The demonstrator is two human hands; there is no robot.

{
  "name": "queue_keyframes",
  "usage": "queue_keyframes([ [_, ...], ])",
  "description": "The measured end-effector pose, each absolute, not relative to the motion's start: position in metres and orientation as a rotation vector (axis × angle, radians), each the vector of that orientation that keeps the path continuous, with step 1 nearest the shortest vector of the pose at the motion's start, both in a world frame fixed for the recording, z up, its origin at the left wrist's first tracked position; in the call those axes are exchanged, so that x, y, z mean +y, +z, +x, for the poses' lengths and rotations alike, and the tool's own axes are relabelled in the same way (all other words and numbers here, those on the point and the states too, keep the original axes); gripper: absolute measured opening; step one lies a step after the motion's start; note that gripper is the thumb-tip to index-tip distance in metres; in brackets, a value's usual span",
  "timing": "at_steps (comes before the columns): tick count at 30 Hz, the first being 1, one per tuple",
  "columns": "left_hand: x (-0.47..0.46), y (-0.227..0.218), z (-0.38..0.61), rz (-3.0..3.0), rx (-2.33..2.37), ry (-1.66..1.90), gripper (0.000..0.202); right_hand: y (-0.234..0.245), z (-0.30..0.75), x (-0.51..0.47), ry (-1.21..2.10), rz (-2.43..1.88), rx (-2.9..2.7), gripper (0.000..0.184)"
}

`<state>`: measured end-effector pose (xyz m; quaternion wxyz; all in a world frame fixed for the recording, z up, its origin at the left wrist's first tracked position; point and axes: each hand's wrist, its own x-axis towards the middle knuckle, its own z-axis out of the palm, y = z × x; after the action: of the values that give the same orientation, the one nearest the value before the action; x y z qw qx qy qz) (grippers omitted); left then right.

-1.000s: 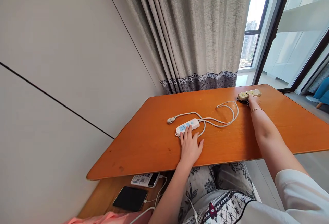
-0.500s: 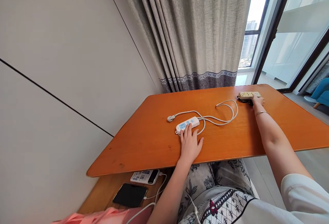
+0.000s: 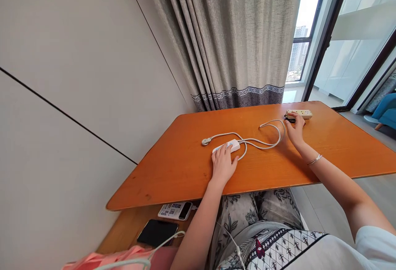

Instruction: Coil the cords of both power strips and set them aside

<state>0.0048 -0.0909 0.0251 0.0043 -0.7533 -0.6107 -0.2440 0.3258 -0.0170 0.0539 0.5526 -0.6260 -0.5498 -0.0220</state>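
My left hand (image 3: 223, 166) lies flat on a white power strip (image 3: 234, 144) in the middle of the orange table (image 3: 185, 171); its fingers cover most of the strip and the thumb rests beside it. The strip's white cable (image 3: 272, 136) loops off to the right, and its plug (image 3: 206, 141) lies to the left. My right hand (image 3: 295, 129), with a bracelet on the wrist, reaches to the far right. Its curled fingertips pinch a dark object (image 3: 289, 117) at the left end of a beige power strip (image 3: 300, 114).
A grey curtain (image 3: 235, 39) hangs behind the table, with a window and a glass door to its right. A lower shelf under the table's near edge holds a black phone (image 3: 157, 232) on a charging cable and a white device (image 3: 175, 211). A wall runs along the left.
My left hand slid forward over the white strip and now covers its blue sockets. My right hand drew back from the top of the beige strip to the dark object at its left end.
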Motion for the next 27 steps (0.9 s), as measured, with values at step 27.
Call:
queue_keyframes([
  [27,-0.089,0.074,-0.002,-2.427,-1.923,-1.637,0.062,0.073,0.266,-0.08,-0.113,-1.65,-2.541,0.028],
])
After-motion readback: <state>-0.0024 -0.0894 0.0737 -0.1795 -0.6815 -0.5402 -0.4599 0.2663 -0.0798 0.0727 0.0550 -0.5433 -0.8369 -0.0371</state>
